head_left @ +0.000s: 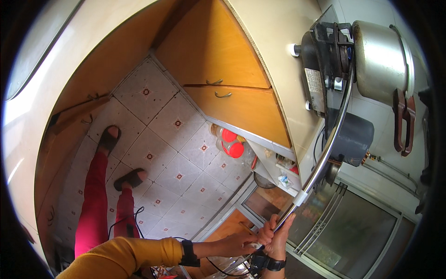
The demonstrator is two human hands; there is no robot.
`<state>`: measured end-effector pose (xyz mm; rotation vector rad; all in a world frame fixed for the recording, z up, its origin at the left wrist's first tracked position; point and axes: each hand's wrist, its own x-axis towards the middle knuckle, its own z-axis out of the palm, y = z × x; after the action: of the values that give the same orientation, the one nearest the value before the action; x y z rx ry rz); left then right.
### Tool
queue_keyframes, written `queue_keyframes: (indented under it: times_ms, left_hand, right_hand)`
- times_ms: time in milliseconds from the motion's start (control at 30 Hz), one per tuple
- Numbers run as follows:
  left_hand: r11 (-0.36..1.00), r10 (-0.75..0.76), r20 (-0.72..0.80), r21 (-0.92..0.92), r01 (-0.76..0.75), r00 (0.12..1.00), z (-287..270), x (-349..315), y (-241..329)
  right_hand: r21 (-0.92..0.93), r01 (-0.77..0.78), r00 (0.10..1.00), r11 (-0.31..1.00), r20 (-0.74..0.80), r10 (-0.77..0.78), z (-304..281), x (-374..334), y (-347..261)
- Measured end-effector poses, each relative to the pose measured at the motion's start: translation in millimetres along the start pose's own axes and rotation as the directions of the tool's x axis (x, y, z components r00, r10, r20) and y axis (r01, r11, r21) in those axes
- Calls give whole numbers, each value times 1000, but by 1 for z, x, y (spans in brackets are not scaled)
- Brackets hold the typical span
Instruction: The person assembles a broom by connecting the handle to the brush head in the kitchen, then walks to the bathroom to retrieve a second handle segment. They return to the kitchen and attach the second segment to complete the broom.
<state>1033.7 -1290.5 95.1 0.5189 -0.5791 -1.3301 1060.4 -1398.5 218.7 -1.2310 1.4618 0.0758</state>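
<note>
Head view: both hands [267, 239] on metal rod [325, 149].

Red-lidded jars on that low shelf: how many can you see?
2: one red-lidded jar sits above, another just below it, under the wooden drawers. More may be hidden behind.

Lower end of the long metal rod [325, 149] is covered by both hands; what the left hand [244, 242] pinches against it is too small to tell. Right hand [278, 239] forearm is cut off at the bottom edge. Rod's top end disappears behind the gas stove [325, 69]. Items on the shelf [278, 169] under the counter are blurred.
</note>
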Motion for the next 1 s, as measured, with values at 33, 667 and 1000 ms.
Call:
queue_keyframes:
  times_ms: [33,667,1000]
  left_hand:
    - [999,6,11,42,-6,1000,0,0,0]
    - [996,-76,63,-50,79,995,-14,1,5]
    - [985,-161,-11,-65,160,987,-16,-4,4]
  right_hand:
    - [2,-8,1000,1000,3,8,-1,1,0]
    - [47,-2,998,999,62,-1,8,10,-1]
    - [-194,234,963,953,-91,-255,22,9,10]
